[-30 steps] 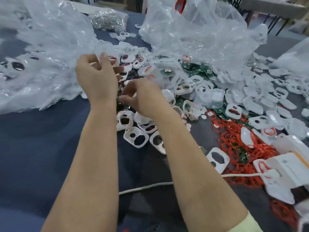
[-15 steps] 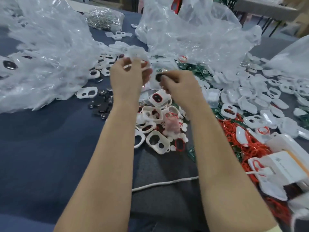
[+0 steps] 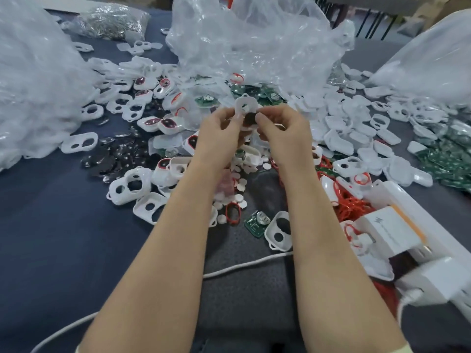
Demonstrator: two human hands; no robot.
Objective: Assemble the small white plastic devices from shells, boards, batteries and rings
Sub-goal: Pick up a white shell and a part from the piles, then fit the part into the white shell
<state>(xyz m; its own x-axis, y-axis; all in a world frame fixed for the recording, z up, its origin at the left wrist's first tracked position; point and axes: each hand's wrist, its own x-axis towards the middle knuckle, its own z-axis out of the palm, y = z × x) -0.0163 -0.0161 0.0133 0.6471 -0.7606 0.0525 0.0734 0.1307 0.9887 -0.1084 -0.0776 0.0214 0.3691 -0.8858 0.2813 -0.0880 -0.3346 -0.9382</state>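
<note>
White plastic sits between your hands: you hold one white shell [image 3: 246,104] up above the middle of the dark blue surface [image 3: 51,225], your left hand [image 3: 219,138] pinching its left side with curled fingers, while your right hand [image 3: 285,138] pinches a dark round disc [image 3: 250,119] against the shell's lower opening. Red rings [image 3: 349,202] heap toward the right edge, green boards [image 3: 448,161] lie beyond them, and a crumpled clear bag [image 3: 254,42] stands at the far edge.

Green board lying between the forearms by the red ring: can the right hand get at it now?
Probably not at once: the right hand is pinching a dark disc at the white shell. The green board itself lies uncovered.
</note>
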